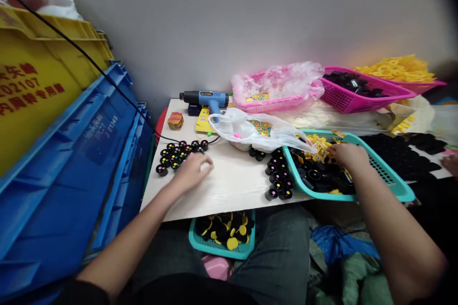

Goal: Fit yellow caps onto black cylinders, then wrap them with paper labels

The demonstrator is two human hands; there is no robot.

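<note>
My left hand (193,169) is over the white tabletop, beside a group of small black cups (175,155) with coloured dots inside. Its fingers curl round and the thumb meets them in a loose pinch; whatever they hold is too small to make out. My right hand (349,155) reaches into a teal basket (388,171). Its fingertips close on the small yellow plastic pieces (318,147) heaped there, above black round parts (317,175). More black cups (277,176) with pink and yellow dots stand in rows left of that basket.
Behind lie a blue heat gun (211,97), a white plastic bag (236,126) of coloured beads and pink baskets (361,100). A cable (82,62) crosses the left. Blue crates (60,176) stand beside the table (229,186); a smaller teal basket (222,250) sits below its front edge.
</note>
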